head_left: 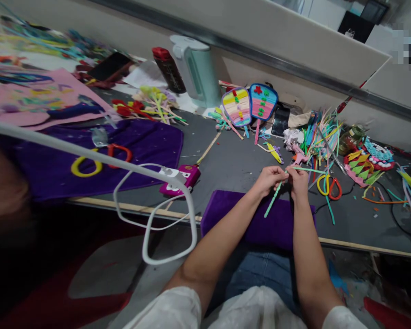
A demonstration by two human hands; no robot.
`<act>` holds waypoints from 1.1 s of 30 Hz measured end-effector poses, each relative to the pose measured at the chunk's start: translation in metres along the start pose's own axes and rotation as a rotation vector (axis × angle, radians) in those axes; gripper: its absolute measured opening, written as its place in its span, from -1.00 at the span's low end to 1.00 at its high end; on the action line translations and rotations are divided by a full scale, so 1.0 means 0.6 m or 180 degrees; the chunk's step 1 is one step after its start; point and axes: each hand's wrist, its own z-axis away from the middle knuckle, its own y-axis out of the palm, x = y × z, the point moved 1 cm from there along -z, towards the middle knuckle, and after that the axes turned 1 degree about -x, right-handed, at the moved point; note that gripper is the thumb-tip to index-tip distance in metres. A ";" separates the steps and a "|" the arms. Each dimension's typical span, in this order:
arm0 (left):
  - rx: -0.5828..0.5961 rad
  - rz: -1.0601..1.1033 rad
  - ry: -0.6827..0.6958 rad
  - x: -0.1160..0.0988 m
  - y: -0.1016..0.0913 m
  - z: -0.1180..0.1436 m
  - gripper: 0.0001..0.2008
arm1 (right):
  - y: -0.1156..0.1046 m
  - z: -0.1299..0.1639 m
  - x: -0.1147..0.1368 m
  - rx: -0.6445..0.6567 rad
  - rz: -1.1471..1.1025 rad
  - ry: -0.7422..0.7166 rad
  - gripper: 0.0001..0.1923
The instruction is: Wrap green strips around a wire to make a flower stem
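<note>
**Hands pinch a green pipe cleaner over the purple cloth**

Hands meet just above the near edge of the grey table (233,164). The left hand (270,179) is closed in a pinch on a pale green pipe cleaner (273,199), whose free end slants down and to the left over a purple cloth (260,224) that hangs over the table edge. The right hand (298,180) is closed on the same pipe cleaner, touching the left hand, and a thinner green strand runs off from its fingers to the right.

Just right of the hands lie scissors (329,186) with yellow and orange handles, and beyond them a loose heap of coloured pipe cleaners (320,132). Farther back stand two small fans (249,105) made of striped colours, side by side, with a pale green kettle (196,68) and a dark bottle (168,69) to their left.

On the left side a larger purple cloth (150,146) carries a second pair of scissors (101,160). A pink glue gun (181,179) rests near its right corner, and a white cable (157,214) loops down past the table edge. At far left, a blurred part of another person (3,192) fills the near corner.
</note>
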 end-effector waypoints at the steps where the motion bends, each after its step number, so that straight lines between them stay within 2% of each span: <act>1: 0.0107 0.0197 -0.0124 0.000 -0.001 0.000 -0.64 | 0.001 0.001 0.003 0.0068 -0.0152 0.0145 -0.80; 5: 0.0636 0.0911 -0.0555 0.001 -0.004 -0.002 -0.61 | 0.001 0.004 0.012 0.0466 -0.0600 0.0432 -0.79; 8: 0.0811 0.1117 -0.0685 0.002 -0.001 -0.002 -0.60 | 0.000 0.004 0.013 0.0574 -0.0695 0.0450 -0.78; 11: 0.0713 0.0931 -0.0625 0.001 0.005 0.001 -0.60 | -0.001 0.002 0.009 0.0351 -0.0597 0.0361 -0.78; 16: 0.0161 0.0079 -0.0034 0.002 0.006 0.001 -0.61 | -0.003 -0.003 0.005 -0.0054 -0.0186 -0.0156 -0.79; 18: 0.0028 -0.0218 0.0109 0.006 0.004 -0.003 -0.62 | -0.004 -0.003 0.004 -0.0059 -0.0042 -0.0144 -0.77; 20: 0.0016 -0.0312 0.0135 0.008 0.002 -0.005 -0.63 | -0.005 -0.002 0.003 -0.0023 -0.0030 0.0076 -0.77; 26: 0.0221 0.0329 -0.0146 -0.001 -0.001 -0.002 -0.61 | -0.006 -0.001 0.007 0.0278 -0.0295 0.0433 -0.76; 33: 0.0895 0.1175 -0.0684 -0.003 -0.005 -0.004 -0.60 | -0.005 0.005 0.015 0.0779 -0.0605 0.0529 -0.76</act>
